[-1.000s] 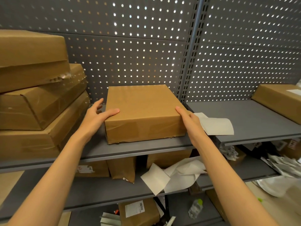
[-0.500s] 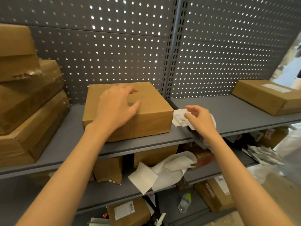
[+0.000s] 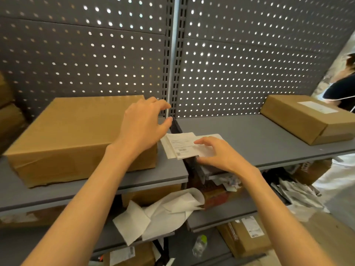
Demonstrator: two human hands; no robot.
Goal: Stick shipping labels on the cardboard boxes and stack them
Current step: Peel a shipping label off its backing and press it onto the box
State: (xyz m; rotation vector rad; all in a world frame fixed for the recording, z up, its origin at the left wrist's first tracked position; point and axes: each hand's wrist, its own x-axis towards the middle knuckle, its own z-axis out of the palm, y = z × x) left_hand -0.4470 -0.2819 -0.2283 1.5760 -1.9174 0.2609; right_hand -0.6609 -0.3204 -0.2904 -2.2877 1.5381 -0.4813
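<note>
— On the grey shelf (image 3: 269,139), near the middle of the view, what is the right hand (image 3: 224,156) doing?

— It lies over the small stack of shipping labels (image 3: 179,144), fingers spread and only lightly bent, pointing toward 10 o'clock. The fingertips sit on the right part of the papers; whether the thumb has caught an edge I cannot tell. The labels rest right where two shelf boards meet.

— And the left hand (image 3: 144,125)?

— At 10 o'clock from the right one, hovering above the right end of the plain cardboard box (image 3: 76,135). Fingers loosely curved, thumb out toward the labels, gripping nothing. It hides part of the box's near right corner.

— Where is that box?

— On the left shelf board, lying flat, at 9 o'clock from the labels and just beside them. No label shows on its top.

— Anything further out?

— At 2 o'clock, well apart, a second box (image 3: 303,120) lies on the same shelf with a white label (image 3: 317,106) on its top. At 6 o'clock, one shelf down, crumpled white backing sheets (image 3: 159,214) hang over the edge. At 4 o'clock lower down, another labelled carton (image 3: 244,239), and near it a clear plastic bottle (image 3: 199,245). Behind everything stands a perforated grey panel (image 3: 240,64). At 9 o'clock, at the frame's edge, blurred stacked boxes (image 3: 9,120).
</note>
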